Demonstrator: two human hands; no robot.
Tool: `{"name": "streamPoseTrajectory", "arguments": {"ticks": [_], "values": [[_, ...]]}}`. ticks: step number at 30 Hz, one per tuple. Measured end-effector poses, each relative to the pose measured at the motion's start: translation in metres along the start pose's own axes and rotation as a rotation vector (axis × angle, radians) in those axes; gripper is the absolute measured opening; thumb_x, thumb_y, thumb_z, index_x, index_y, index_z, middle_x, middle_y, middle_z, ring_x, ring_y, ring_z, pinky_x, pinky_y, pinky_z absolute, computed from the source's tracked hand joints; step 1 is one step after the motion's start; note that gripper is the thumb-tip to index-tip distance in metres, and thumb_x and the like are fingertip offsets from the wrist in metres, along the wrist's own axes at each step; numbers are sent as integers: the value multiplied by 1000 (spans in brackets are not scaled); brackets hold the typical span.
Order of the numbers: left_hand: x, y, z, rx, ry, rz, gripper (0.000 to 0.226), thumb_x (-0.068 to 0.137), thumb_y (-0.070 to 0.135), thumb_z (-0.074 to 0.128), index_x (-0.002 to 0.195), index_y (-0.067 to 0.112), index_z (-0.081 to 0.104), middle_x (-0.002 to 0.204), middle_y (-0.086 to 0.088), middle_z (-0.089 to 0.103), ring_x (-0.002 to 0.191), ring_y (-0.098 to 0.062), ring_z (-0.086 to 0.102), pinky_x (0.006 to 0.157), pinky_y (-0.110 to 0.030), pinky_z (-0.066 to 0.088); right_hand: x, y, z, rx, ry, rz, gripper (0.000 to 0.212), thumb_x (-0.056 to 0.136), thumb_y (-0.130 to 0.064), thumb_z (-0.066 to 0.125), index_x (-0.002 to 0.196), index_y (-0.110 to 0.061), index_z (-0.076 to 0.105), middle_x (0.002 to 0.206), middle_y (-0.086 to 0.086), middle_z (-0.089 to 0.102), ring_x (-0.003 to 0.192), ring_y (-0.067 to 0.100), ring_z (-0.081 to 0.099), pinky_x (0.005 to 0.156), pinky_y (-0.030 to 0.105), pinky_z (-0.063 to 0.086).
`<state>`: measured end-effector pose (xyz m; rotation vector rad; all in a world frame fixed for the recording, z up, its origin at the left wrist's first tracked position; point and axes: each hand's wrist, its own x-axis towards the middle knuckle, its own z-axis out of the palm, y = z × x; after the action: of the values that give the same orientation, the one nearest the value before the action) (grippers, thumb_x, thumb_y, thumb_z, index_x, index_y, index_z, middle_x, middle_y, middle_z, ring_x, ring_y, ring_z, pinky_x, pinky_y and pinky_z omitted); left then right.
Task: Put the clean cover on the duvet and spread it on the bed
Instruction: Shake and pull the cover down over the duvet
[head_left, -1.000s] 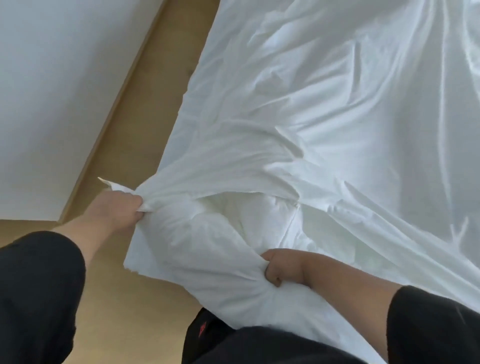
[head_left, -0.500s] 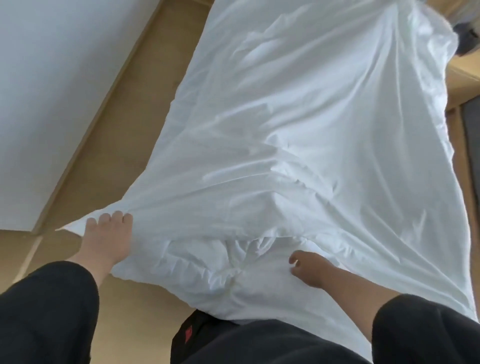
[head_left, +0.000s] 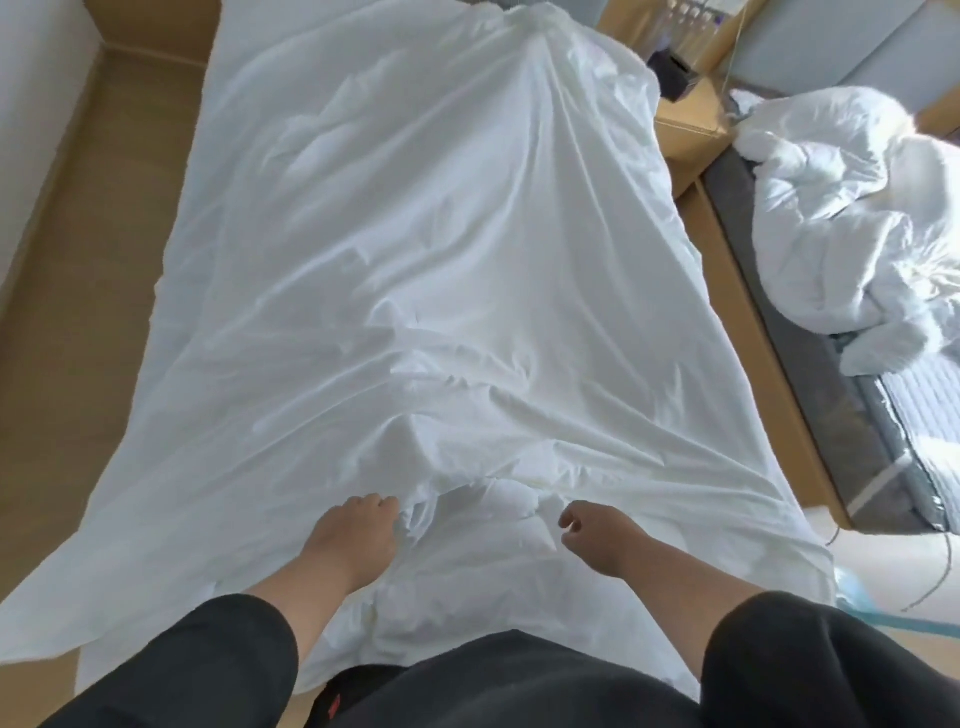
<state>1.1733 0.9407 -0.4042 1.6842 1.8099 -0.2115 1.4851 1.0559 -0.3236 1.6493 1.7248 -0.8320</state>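
The white duvet cover (head_left: 415, 270) lies spread along the bed, wrinkled, with its near edge hanging toward me. At the near middle the cover's opening shows the puffier white duvet (head_left: 498, 499) inside. My left hand (head_left: 353, 535) is at the left side of that opening, and its fingers curl into a bunched fold of the cover. Just right of the opening, my right hand (head_left: 597, 540) hovers with loosely curled fingers and holds nothing. Black sleeves cover both of my forearms.
Wooden floor (head_left: 78, 338) runs along the bed's left side beside a white wall. To the right, a second bed carries a crumpled white duvet (head_left: 857, 234). A wooden nightstand (head_left: 691, 124) stands between the beds. A cable (head_left: 935, 571) lies on the floor at right.
My left hand let go of the cover's left corner and moved to the middle opening. My right hand released the bunched fabric. The view lifted to show the whole bed.
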Motion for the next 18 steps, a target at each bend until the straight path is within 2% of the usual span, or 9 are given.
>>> {"name": "streamPoseTrajectory", "arguments": {"ticks": [4, 6, 8, 9, 10, 11, 13, 14, 18], "values": [[15, 18, -2, -221, -20, -238, 34, 101, 34, 28, 78, 19, 47, 78, 3, 55, 68, -15, 51, 56, -30, 33, 5, 35, -1, 103, 34, 71, 30, 93, -29, 49, 120, -29, 62, 120, -5, 62, 104, 16, 59, 87, 30, 50], [22, 28, 7, -382, -64, -348, 47, 103, 40, 26, 90, 15, 63, 87, -2, 66, 68, -15, 54, 56, -29, 37, 10, 58, 2, 79, 34, 117, 29, 92, -25, 46, 115, -23, 64, 114, -3, 64, 102, 19, 62, 81, 31, 51], [27, 46, 18, -740, -145, -500, 50, 104, 46, 34, 117, 8, 64, 100, -8, 71, 65, -17, 56, 56, -28, 42, 16, 83, 7, 75, 27, 159, 27, 91, -22, 45, 109, -19, 65, 106, -1, 66, 97, 20, 63, 73, 30, 50], [30, 56, 20, -1023, -164, -612, 48, 104, 46, 43, 125, 7, 61, 100, -9, 71, 66, -20, 60, 56, -28, 47, 20, 95, 9, 80, 18, 174, 24, 90, -22, 45, 105, -20, 64, 101, -2, 65, 92, 19, 63, 68, 28, 48], [33, 65, 22, -1338, -139, -735, 42, 103, 44, 50, 123, 9, 61, 103, -8, 70, 73, -23, 65, 61, -32, 52, 24, 107, 12, 78, 5, 180, 21, 90, -21, 45, 101, -21, 63, 98, -3, 64, 88, 18, 61, 64, 27, 45], [38, 71, 24, -1610, -73, -821, 36, 102, 42, 53, 120, 11, 60, 109, -7, 69, 84, -26, 67, 70, -37, 55, 29, 117, 14, 77, -9, 178, 20, 89, -21, 45, 99, -21, 62, 96, -3, 63, 86, 17, 60, 62, 27, 43], [50, 81, 25, -1967, 81, -868, 34, 101, 42, 56, 126, 18, 57, 121, -4, 64, 107, -26, 64, 92, -43, 51, 42, 134, 22, 101, -33, 161, 20, 89, -21, 44, 98, -20, 63, 95, -3, 64, 87, 17, 61, 63, 26, 43], [57, 86, 24, -2077, 166, -868, 36, 100, 44, 57, 126, 19, 57, 122, -2, 64, 112, -24, 63, 95, -43, 49, 50, 140, 24, 118, -48, 142, 21, 90, -22, 44, 99, -20, 63, 95, -3, 65, 88, 17, 62, 64, 27, 44], [87, 108, 14, -2334, 483, -880, 28, 94, 40, 64, 116, 23, 66, 117, -2, 73, 111, -24, 69, 88, -39, 50, 81, 160, 23, 164, -104, 26, 22, 90, -26, 45, 99, -20, 64, 96, -2, 67, 89, 17, 63, 73, 30, 48]]}}
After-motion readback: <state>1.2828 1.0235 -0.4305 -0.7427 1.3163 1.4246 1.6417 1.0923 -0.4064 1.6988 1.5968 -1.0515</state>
